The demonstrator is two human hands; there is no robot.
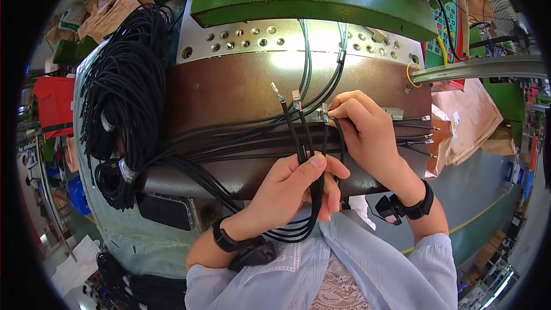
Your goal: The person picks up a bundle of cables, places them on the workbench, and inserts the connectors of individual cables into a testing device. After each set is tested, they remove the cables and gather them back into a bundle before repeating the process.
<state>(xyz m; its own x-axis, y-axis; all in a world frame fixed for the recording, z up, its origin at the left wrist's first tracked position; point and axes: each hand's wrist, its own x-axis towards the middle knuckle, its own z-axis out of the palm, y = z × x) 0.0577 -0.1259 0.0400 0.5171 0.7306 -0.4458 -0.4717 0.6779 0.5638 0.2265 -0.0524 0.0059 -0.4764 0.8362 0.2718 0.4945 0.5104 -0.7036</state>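
My left hand point(284, 189) is closed around several black cables point(290, 129), which stand up between its fingers and loop down below it. One cable in the grip ends in a stripped tip with coloured wires point(275, 90). Another carries a small clear plug point(296, 97). Just to the right, my right hand point(367, 129) pinches the end of a cable at a small clear plug point(324, 113), partly hidden by the fingertips. More black cables point(218, 135) run across the brown work surface point(229, 92) behind my hands, with their ends point(426, 136) at its right edge.
A thick coil of black cables point(132, 63) lies at the left. Near it is a dark phone point(163, 210). A green machine part point(310, 8) overhangs a metal plate with holes point(235, 40). On the right are a metal bar point(482, 69) and brown paper point(470, 112).
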